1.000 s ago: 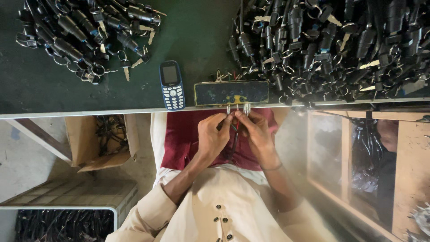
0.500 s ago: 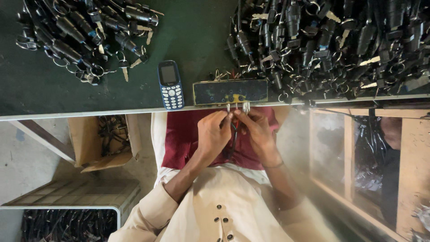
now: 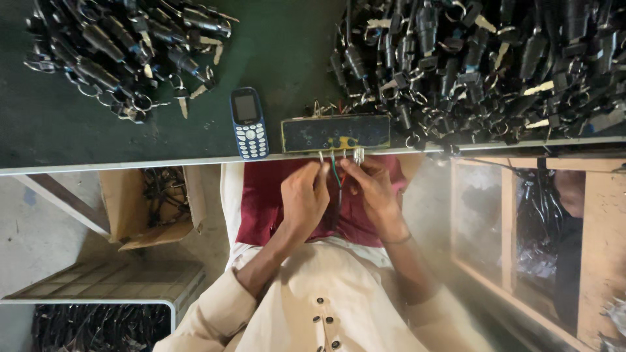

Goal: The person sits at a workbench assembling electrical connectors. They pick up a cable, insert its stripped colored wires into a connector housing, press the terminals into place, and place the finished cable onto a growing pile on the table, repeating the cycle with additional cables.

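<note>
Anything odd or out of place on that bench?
One thing: a keypad phone lies among the parts, its lower end past the table edge. Both hands work wires under the small box.

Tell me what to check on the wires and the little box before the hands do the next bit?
1. Both hands on the wires: left hand and right hand pinch the coloured wires: ok.
2. Wires reach the small test box: ok.
3. Box sits fully on the green table: not ok, at the edge.
4. Wire ends seated firmly: cannot tell.
5. Phone clear of the hands: ok.
</note>
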